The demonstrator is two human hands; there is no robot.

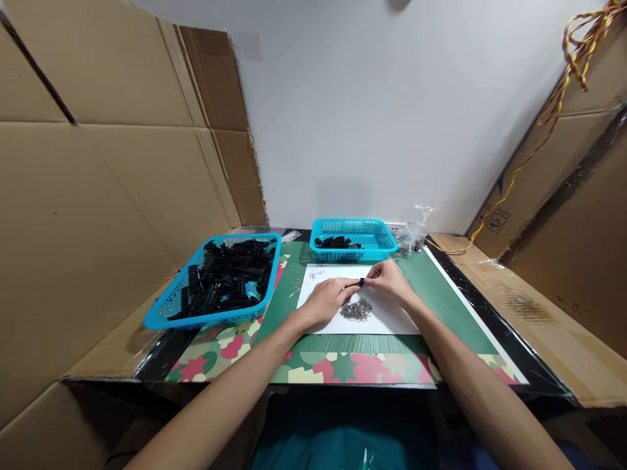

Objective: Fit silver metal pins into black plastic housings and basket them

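A small black part (362, 282) is pinched between the fingers of my left hand (329, 299), just above a white sheet (392, 321). My right hand (388, 279) meets it from the other side, its fingertips closed at the part's right edge. Whether those fingers also hold a tiny pin is too small to make out. Below the hands a heap of small metal pins (356, 310) lies on the sheet. A few more loose pins (313, 274) are scattered at the sheet's upper left corner.
A large blue basket (161, 312) full of black plastic parts (223, 277) stands at the left. Behind the sheet is a smaller blue basket (353, 255) with some black pieces. Clear plastic bags (410, 236) lie beside it. Cardboard walls (117, 176) flank the table; yellow twisted wire (519, 166) hangs at right.
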